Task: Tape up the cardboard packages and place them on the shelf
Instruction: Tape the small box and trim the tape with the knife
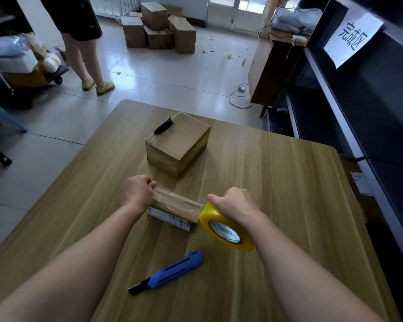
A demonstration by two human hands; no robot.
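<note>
**Taping in progress: first strip across the small package, nothing shelved yet**

Status: a small flat brown cardboard package (172, 211) lies on the wooden table (277, 194), lower centre of the frame. A strip of clear tape runs along its top. The left hand (139, 191) has its fingers curled over the package's left end, pinning the tape start. The right hand (236, 203) grips the yellow tape roll (226, 228) at the package's right end, with the strip uncut.

A larger brown cardboard box (179, 145) sits mid-table with a black pen-like object (163, 126) on its lid. A glossy film shows at its left edge, so it is probably taped, though I cannot tell if fully.

Left to do, by my reading: cut the strip, finish sealing, and move both packages to the dark metal shelf (349, 126) at the right of the frame. I cannot make out a package on it.

Counts:
- Packages on the table: 2
- Tape rolls: 1
- Blue utility knife (170, 269), near edge of the table: 1
- White paper sign (353, 34) on the shelf: 1
- Stacked cardboard boxes (158, 26) on the floor, top centre: at least 5
</note>
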